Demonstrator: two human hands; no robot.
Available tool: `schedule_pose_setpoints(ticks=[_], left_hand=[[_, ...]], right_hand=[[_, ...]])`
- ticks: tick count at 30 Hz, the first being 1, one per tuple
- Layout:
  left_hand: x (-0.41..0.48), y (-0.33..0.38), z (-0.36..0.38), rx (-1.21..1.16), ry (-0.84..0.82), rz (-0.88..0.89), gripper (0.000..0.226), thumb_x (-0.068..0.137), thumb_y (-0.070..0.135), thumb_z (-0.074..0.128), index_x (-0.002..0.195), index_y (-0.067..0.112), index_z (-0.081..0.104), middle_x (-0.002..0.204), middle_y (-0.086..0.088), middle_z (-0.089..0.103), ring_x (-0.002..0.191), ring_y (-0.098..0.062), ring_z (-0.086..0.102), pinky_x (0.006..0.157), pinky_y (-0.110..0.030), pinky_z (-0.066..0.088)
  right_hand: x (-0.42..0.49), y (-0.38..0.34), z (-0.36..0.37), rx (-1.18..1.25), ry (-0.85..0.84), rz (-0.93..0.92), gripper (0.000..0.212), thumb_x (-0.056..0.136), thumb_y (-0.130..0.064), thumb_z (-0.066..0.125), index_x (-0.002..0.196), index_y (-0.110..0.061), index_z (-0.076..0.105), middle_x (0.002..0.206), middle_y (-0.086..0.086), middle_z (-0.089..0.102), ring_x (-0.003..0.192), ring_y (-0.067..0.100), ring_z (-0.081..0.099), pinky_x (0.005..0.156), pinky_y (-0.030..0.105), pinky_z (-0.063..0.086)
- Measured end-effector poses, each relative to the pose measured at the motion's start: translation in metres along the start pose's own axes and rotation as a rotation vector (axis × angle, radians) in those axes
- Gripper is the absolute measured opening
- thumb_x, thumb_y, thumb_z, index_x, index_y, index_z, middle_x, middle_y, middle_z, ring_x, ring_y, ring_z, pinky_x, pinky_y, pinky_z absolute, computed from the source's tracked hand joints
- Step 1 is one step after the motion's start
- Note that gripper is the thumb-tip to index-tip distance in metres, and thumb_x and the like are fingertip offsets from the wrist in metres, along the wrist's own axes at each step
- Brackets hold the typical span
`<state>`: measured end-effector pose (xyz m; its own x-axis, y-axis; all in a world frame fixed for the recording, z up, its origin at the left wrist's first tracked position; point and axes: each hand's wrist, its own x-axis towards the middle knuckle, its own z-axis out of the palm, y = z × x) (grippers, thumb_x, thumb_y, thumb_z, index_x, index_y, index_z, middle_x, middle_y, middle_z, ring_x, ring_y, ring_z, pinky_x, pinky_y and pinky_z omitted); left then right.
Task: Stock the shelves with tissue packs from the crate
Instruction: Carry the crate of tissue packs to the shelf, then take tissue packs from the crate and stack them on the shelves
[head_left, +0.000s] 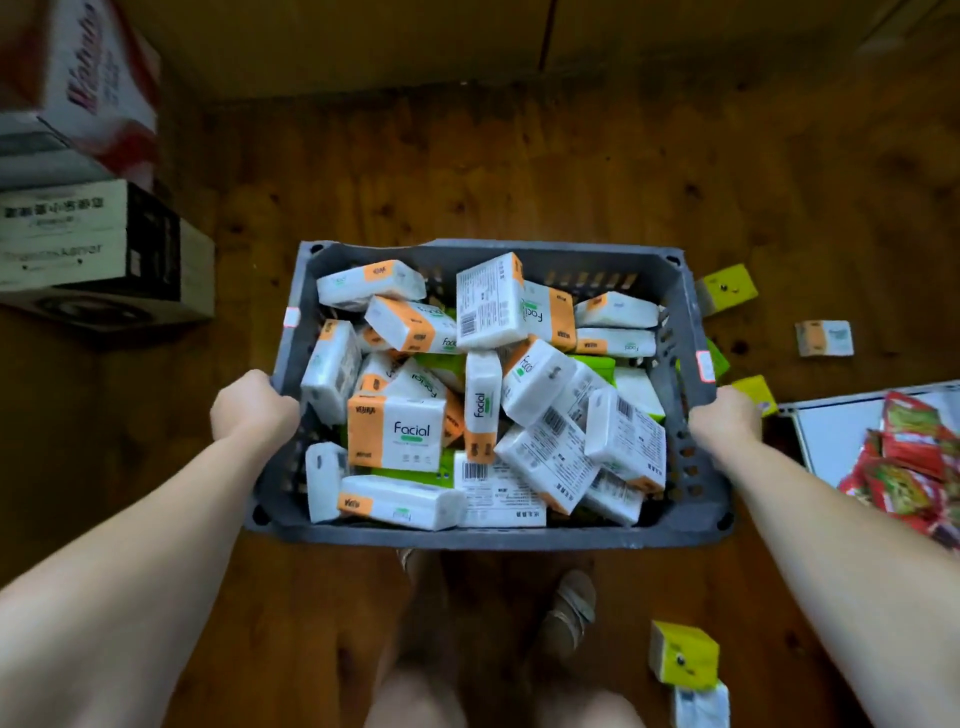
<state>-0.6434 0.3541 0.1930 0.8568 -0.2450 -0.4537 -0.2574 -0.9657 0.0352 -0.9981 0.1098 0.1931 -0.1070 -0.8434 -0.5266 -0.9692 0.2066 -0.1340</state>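
My left grip (252, 410) is curled over the left rim of the grey crate (467, 538), and my right grip (724, 421) is curled over the right rim, so each clasps one side. Inside the crate the tissue packs (397, 434) lie in a loose jumble. They are white and orange with "Facial" printed on them, and a few green ones show underneath.

Below the crate's near rim are my feet (569, 608) on the wooden floor (467, 156). A yellow pack (726, 288) lies just beyond the crate's far right corner, and a white-and-orange pack (824, 338) lies farther right. Another yellow pack (683, 654) sits near-right of the crate. A white tray (831, 431) of red packets is right of it, and stacked cardboard boxes (78, 234) stand to its far left.
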Motion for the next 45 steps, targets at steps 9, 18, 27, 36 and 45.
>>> schedule_pose_setpoints(ticks=[9,18,27,36,45], left_hand=[[-0.041,-0.019,0.121,-0.015,-0.03,-0.076,0.026,0.087,0.012,0.056,0.112,0.004,0.057,0.108,-0.02,0.062,0.099,-0.038,0.058,0.08,-0.042,0.051],[-0.028,-0.038,0.217,-0.07,-0.032,-0.133,0.029,0.09,0.015,0.054,0.118,0.008,0.056,0.113,-0.018,0.062,0.101,-0.037,0.059,0.083,-0.042,0.053],[-0.018,-0.034,0.259,-0.164,-0.013,-0.177,0.022,0.091,0.016,0.054,0.111,0.007,0.056,0.111,-0.019,0.063,0.103,-0.039,0.057,0.085,-0.045,0.051],[-0.016,-0.013,0.263,-0.135,-0.059,-0.23,0.032,0.09,0.022,0.058,0.115,0.004,0.049,0.114,-0.02,0.059,0.103,-0.04,0.057,0.085,-0.046,0.052],[-0.1,0.043,0.22,-0.073,-0.272,0.257,0.037,0.089,0.022,0.057,0.124,0.011,0.057,0.129,-0.008,0.057,0.116,-0.026,0.054,0.096,-0.037,0.046]], right_hand=[[0.033,0.088,0.069,0.014,-0.014,0.025,0.023,0.086,-0.001,0.052,0.106,0.008,0.056,0.113,0.031,0.058,0.106,0.044,0.054,0.082,0.039,0.045],[0.067,0.12,0.16,-0.002,0.004,0.038,0.022,0.088,-0.002,0.049,0.106,0.009,0.055,0.113,0.03,0.056,0.107,0.044,0.051,0.081,0.039,0.043],[0.09,0.123,0.191,0.057,0.075,0.031,0.027,0.091,-0.003,0.049,0.114,0.012,0.051,0.119,0.034,0.053,0.114,0.045,0.049,0.091,0.042,0.041],[0.104,0.112,0.187,0.088,0.054,0.067,0.04,0.093,-0.008,0.049,0.13,0.005,0.04,0.132,0.029,0.047,0.125,0.043,0.041,0.099,0.043,0.036],[0.016,0.089,0.163,0.161,-0.021,-0.124,0.04,0.09,-0.01,0.051,0.13,-0.01,0.048,0.133,0.013,0.05,0.123,0.033,0.044,0.097,0.036,0.037]])
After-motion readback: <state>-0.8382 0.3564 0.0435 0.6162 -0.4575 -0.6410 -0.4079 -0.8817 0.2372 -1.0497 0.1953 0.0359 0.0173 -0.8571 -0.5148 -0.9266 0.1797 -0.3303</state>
